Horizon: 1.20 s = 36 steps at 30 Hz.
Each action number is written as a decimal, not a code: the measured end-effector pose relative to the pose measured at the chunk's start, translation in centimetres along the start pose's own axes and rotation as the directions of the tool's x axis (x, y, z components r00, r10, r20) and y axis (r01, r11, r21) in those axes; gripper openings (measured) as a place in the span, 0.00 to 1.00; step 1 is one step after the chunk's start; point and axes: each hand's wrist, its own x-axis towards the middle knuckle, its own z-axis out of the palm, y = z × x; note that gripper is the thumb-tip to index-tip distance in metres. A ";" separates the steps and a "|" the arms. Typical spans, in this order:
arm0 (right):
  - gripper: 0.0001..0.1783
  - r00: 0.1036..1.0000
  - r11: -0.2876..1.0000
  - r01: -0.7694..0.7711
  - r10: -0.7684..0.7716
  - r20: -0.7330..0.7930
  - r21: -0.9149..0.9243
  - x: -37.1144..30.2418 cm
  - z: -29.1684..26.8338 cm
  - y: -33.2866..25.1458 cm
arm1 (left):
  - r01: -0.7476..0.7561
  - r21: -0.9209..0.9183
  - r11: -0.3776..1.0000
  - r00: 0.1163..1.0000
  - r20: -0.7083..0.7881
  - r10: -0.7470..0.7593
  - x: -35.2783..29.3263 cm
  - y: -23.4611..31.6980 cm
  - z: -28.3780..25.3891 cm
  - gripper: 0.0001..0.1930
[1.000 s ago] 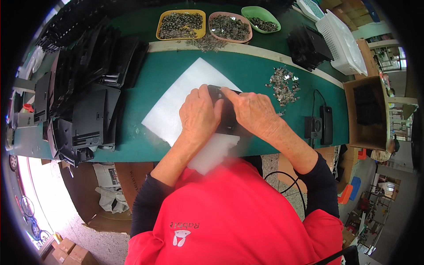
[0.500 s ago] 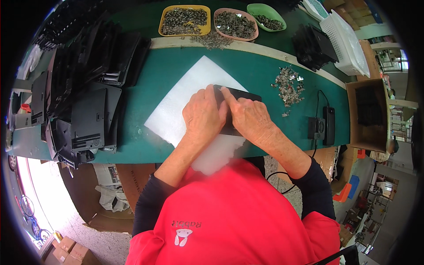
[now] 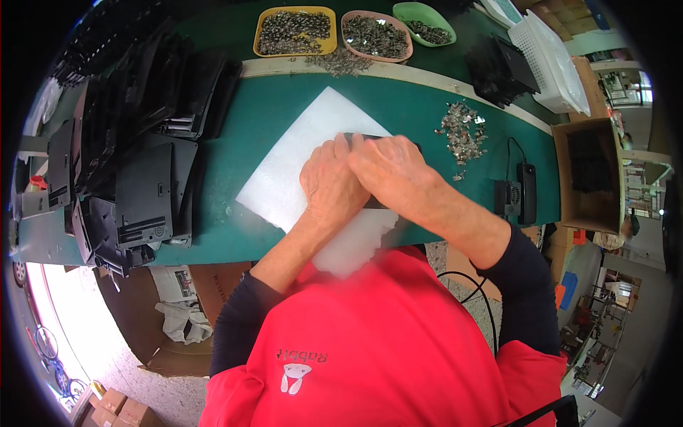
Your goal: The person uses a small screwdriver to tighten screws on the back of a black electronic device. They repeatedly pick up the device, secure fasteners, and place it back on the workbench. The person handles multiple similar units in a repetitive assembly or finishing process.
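I watch both hands press down on a black plastic part (image 3: 377, 139) lying on the white foam sheet (image 3: 299, 153) at mid-table. The left hand (image 3: 329, 183) and right hand (image 3: 388, 171) touch each other, fingers closed over the part, hiding most of it. This looks like a seating or fitting step; the next move likely needs steady downward pressure. Stacked black panels (image 3: 135, 192) crowd the left, loose metal bits (image 3: 461, 132) lie right; the green table (image 3: 249, 114) is open ahead.
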 end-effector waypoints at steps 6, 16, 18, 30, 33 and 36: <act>0.12 0.994 0.992 -0.097 0.092 0.060 0.080 0.1 -0.4 1.8 | 0.114 -0.008 0.993 0.992 0.056 -0.113 -0.3 -0.7 1.4 0.22; 0.28 0.954 0.938 -0.292 0.301 -0.019 0.189 -3.7 3.6 0.9 | 0.094 0.055 0.994 0.994 0.043 -0.097 -0.7 -0.8 1.5 0.33; 0.28 0.952 0.929 -0.300 0.307 -0.002 0.215 -3.6 3.6 0.9 | 0.092 0.061 0.994 0.995 0.034 -0.095 -0.8 -0.8 1.5 0.33; 0.28 0.963 0.949 -0.269 0.261 0.072 0.163 -2.9 2.6 1.4 | 0.093 0.027 0.995 0.994 0.055 -0.095 -0.6 -0.6 1.3 0.32; 0.29 0.967 0.969 -0.237 0.228 0.113 0.071 -2.5 2.2 1.1 | 0.082 -0.005 0.997 0.995 0.053 -0.082 -0.5 -0.6 1.3 0.29; 0.31 0.966 0.979 -0.202 0.205 0.157 -0.034 -2.0 2.0 0.4 | 0.082 -0.017 0.996 0.995 0.054 -0.081 -0.5 -0.7 1.5 0.28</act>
